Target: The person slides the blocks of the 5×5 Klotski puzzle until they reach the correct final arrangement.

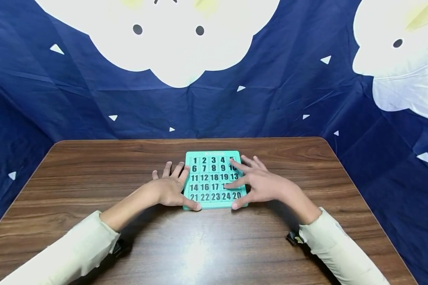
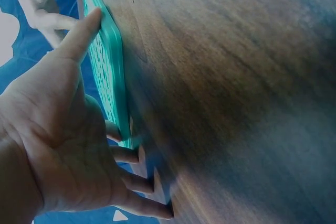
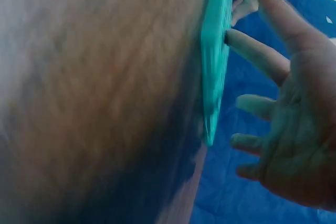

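Observation:
A turquoise sliding number puzzle (image 1: 210, 204) lies flat on the wooden table, its square tiles printed with black numbers. My left hand (image 1: 169, 190) rests at its left side: the thumb touches the near-left corner, the index finger lies along the left edge, and the other fingers spread onto the table. Over the right side of the puzzle is my right hand (image 1: 263, 184), fingers spread. One of its fingertips meets a tile in the fourth row and hides part of its number. In the right wrist view that finger (image 3: 260, 56) reaches the turquoise board (image 3: 212, 56) while other fingers stand apart from it.
The brown wood-grain table (image 1: 214, 245) extends around the puzzle on all sides. Behind it hangs a dark blue cloth (image 1: 214, 111) with white cloud shapes and small triangles. Pale sleeves (image 1: 67, 249) cover both forearms, with a dark strap at each wrist.

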Demonstrator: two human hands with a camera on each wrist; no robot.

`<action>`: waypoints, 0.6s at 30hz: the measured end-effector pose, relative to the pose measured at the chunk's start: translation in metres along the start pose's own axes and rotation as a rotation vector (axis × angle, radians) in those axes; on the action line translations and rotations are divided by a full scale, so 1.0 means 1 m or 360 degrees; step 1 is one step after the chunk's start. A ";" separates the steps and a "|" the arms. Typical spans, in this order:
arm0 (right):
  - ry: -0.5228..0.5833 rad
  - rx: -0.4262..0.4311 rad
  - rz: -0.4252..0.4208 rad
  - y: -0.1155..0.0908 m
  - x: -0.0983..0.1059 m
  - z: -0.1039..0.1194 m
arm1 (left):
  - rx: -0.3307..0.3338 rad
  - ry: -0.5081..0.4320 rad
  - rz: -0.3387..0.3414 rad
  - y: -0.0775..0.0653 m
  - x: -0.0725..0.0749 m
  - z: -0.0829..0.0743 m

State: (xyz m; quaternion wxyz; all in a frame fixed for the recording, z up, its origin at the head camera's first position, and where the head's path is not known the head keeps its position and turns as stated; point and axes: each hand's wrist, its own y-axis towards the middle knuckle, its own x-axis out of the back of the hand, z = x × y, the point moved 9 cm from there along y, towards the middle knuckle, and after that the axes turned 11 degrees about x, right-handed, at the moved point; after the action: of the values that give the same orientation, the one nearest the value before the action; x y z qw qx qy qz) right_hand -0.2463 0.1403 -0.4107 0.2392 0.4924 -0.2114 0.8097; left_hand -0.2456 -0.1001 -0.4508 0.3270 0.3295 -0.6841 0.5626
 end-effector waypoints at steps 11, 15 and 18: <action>0.0030 0.0067 0.0054 0.017 -0.010 0.013 | -0.0007 0.0007 0.0009 -0.001 0.000 0.001; -0.0026 -0.0033 -0.0040 0.015 0.000 0.005 | -0.0009 0.0004 0.0009 -0.001 0.001 -0.001; -0.0011 -0.0031 -0.0072 0.022 0.000 0.004 | 0.0009 0.0003 0.0013 -0.002 0.001 0.000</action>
State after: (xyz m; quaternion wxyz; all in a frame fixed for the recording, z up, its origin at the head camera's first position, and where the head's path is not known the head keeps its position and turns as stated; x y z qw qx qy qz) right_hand -0.2566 0.1201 -0.4115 0.2614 0.4975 -0.2090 0.8003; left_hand -0.2445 -0.1002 -0.4485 0.3245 0.3271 -0.6834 0.5662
